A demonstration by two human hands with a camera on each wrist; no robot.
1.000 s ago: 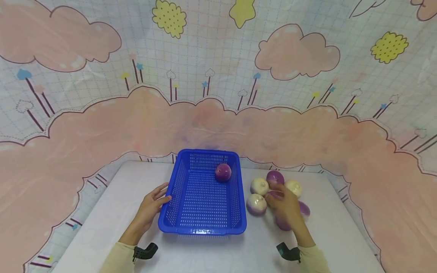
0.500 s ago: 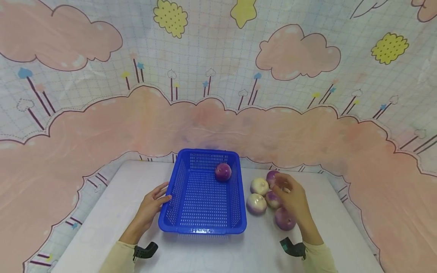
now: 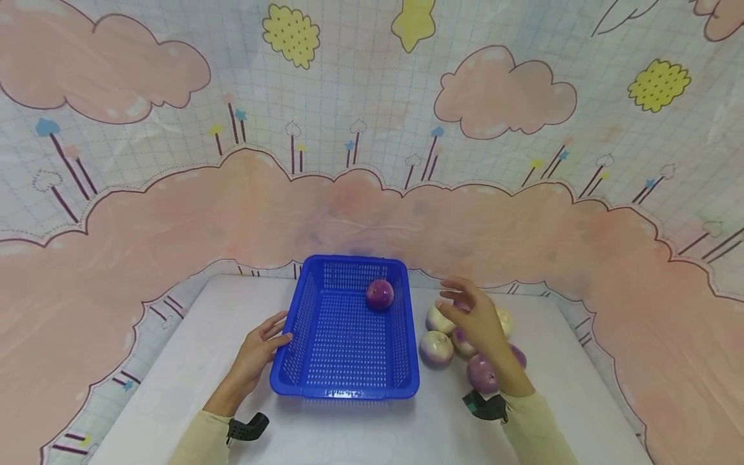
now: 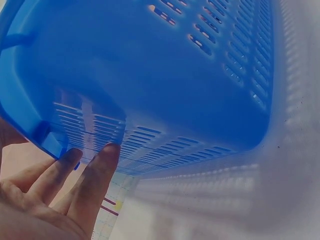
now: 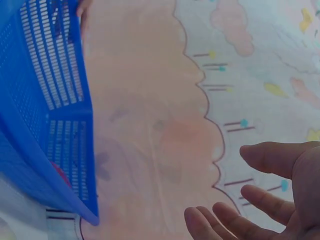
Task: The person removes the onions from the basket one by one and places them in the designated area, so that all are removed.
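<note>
A blue plastic basket (image 3: 349, 342) with slotted walls stands on the white table. My left hand (image 3: 258, 355) grips its left rim, thumb over the edge; in the left wrist view the fingers (image 4: 95, 175) lie against the outer wall. One shiny purple, turnip-like vegetable (image 3: 380, 295) sits in the basket's far right corner. Right of the basket is a group of round purple-and-white vegetables, among them a pale one (image 3: 436, 349) and a purple one (image 3: 482, 373). My right hand (image 3: 476, 323) hovers over this group, fingers spread and holding nothing. It partly hides several of them.
The white table (image 3: 192, 349) extends to both sides of the basket. Behind it hangs a patterned cloth (image 3: 372, 213) with clouds and stars. A black wrist device (image 3: 248, 427) sits at the left sleeve, another (image 3: 485, 405) at the right.
My right hand has lifted from among the vegetables, swung right, then moved left and away from me, fingers spreading. The left hand and the basket have stayed in place.
</note>
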